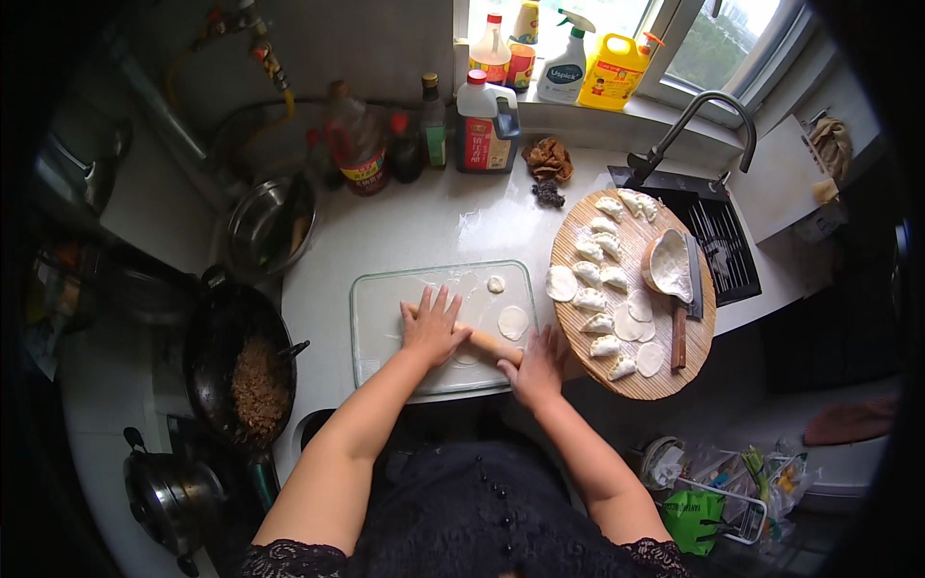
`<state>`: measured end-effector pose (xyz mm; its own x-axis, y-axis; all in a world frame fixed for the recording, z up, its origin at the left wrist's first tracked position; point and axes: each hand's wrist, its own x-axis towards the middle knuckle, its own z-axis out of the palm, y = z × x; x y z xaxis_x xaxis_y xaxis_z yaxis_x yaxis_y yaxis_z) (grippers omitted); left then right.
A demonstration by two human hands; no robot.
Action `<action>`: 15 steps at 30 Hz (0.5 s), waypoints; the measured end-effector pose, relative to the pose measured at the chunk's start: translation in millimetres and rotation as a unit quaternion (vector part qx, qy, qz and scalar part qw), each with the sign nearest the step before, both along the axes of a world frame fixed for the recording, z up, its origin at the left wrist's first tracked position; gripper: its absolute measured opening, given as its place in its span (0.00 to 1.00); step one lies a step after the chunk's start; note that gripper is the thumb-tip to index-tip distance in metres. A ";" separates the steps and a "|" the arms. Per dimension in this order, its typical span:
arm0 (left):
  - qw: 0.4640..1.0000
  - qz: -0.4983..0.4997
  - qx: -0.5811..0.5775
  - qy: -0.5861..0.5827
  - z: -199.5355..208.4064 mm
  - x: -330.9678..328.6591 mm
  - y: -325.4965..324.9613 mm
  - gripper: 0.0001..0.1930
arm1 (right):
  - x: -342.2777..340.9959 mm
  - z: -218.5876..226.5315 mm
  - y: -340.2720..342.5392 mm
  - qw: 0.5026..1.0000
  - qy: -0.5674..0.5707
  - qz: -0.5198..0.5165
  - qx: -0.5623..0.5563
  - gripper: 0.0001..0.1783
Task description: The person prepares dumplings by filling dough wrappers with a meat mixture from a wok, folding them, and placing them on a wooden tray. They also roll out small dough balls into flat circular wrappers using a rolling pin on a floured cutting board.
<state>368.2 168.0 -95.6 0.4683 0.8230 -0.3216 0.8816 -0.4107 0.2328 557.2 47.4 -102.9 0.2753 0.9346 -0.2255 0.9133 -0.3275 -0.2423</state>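
A wooden rolling pin (493, 346) lies slantwise over a glass board (381, 332) on the counter. My left hand (433, 330) presses on its left end with the palm, fingers spread and stretched out. At the other end my right hand (540, 369) rests against the pin, its fingers straight and the thumb apart. Under the pin, a thin dough round (466, 356) shows in part. Another flat dough wrapper (513, 323) and a small dough piece (496, 284) lie on the board's right side.
Right of the board, a round wooden board (628, 380) carries several folded dumplings (590, 300), wrappers, a bowl of flour (670, 265) and a cleaver (680, 332). A wok (207, 371) with brown crumbly filling stands left. Bottles line the back, near a sink (713, 241).
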 end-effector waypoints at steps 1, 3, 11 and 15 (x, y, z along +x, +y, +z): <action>1.000 -0.006 0.008 -0.003 -2.7 -6.3 -8.4 0.40 | 0.1 -12.9 -14.4 0.998 -0.014 0.042 0.033 0.47; 1.000 -0.019 0.020 -0.001 -14.3 -30.5 -36.4 0.40 | -12.4 -2.6 -37.6 0.993 -0.060 0.102 0.003 0.39; 0.980 -0.113 0.135 -0.093 -51.4 -52.3 -82.7 0.46 | 5.5 -16.6 -36.0 0.947 0.098 0.114 0.285 0.26; 0.983 -0.165 0.069 -0.038 -52.3 -20.9 -79.8 0.47 | 18.5 -0.6 -21.8 0.955 0.141 0.007 0.262 0.30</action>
